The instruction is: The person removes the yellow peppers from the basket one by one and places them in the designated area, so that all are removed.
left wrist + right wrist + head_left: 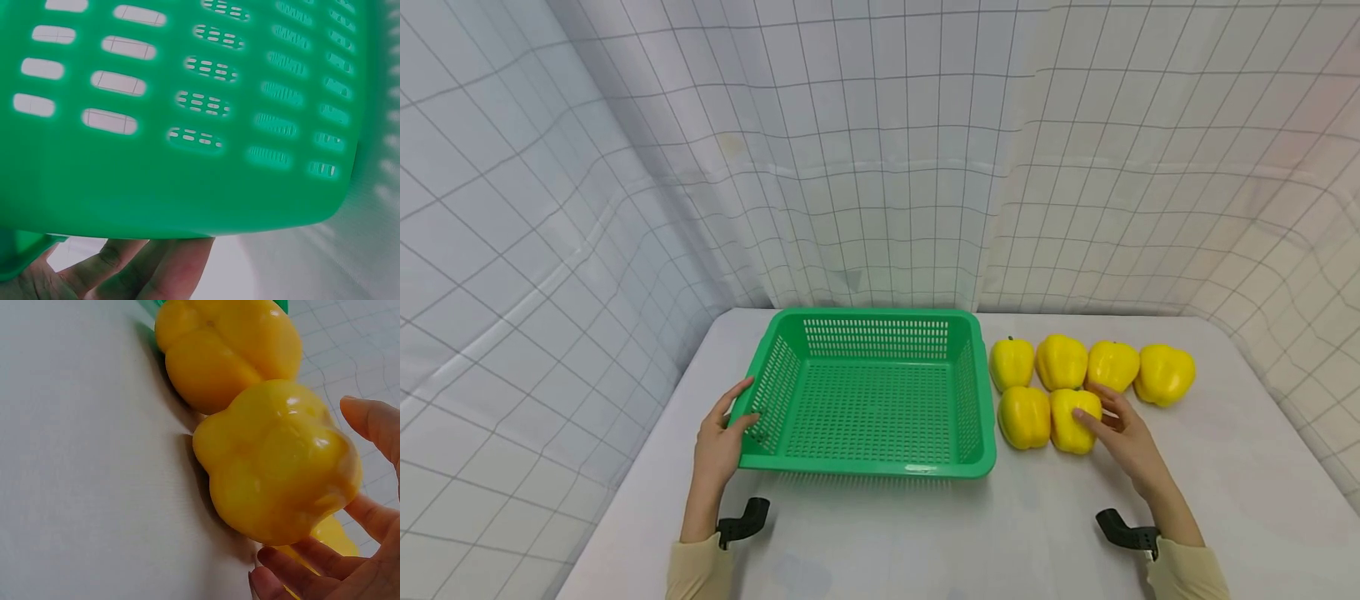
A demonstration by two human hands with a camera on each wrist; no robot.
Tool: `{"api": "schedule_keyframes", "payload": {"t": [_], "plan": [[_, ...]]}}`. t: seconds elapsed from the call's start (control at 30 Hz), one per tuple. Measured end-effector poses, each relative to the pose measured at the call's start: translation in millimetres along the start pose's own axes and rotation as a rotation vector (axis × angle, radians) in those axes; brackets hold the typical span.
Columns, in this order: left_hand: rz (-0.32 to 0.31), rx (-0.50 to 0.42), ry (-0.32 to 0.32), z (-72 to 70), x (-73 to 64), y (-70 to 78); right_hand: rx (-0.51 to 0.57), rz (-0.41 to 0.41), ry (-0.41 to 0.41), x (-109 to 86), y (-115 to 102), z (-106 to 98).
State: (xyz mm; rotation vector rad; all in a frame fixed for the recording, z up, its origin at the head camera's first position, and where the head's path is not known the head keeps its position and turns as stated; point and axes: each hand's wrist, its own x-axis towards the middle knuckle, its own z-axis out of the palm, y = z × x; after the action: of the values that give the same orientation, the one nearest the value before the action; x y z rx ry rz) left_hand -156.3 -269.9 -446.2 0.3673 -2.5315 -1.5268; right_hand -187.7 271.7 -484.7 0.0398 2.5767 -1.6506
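Note:
A green plastic basket [880,467] with slotted walls stands on the table. My left hand [718,442] grips its left rim, thumb over the inner side and fingers outside; in the left wrist view those fingers [178,269] show below the basket wall [156,194]. My right hand [1127,437] is at the front-row yellow bell pepper [1072,425] farther right. In the right wrist view its thumb stands off from this bell pepper [275,462], while the other fingers reach along its side and underneath. Beside it sits another yellow bell pepper [1025,417].
Behind these two, a row of several yellow bell peppers [1062,362] runs along the back right of the white table [925,542]. White grid-patterned curtains [887,167] enclose the back and sides. A black wrist mount [1126,531] sticks out from each wrist.

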Motion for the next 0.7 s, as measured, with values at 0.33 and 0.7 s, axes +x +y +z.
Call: {"api": "schedule_keyframes", "payload": {"t": [0.33,0.7], "plan": [[0.030,0.055,0.002,-0.8,0.0,-0.7,-0.070,-0.120,0.177,1.2,-18.8,-4.1],[0.504,0.358,0.503,2.7,-12.5,18.6,-0.249,-0.459,0.205,11.6,-74.2,8.2]]}}
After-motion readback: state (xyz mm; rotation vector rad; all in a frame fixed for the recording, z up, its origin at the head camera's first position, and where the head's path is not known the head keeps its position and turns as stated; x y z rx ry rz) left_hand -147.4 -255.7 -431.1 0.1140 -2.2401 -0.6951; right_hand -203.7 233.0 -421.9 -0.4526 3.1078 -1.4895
